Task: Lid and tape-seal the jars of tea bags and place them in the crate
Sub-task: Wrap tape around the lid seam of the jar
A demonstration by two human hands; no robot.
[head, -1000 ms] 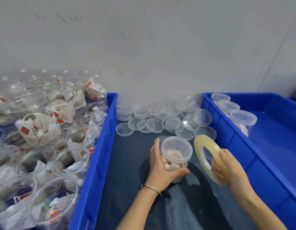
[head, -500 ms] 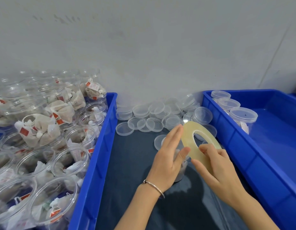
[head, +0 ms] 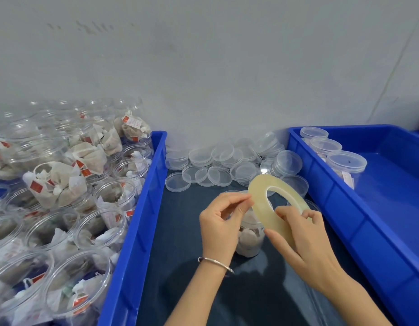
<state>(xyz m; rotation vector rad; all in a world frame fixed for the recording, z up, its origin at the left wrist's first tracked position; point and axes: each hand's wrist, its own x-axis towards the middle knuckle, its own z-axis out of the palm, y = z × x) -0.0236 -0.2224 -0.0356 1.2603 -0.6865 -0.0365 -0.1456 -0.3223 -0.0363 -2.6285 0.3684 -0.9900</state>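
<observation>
While the right hand (head: 305,234) gripped the tape roll (head: 274,203) over the jar (head: 249,238), left fingers (head: 245,203) pinched its rim; light, stiff roll, thin sticky end likely hard to lift.

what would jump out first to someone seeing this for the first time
The two hands in the middle: the right hand grips a pale yellow tape roll while the left hand pinches at its edge, above a jar of tea bags. At left, a blue crate is crowded with open jars, and loose clear lids lie by the wall.
</observation>
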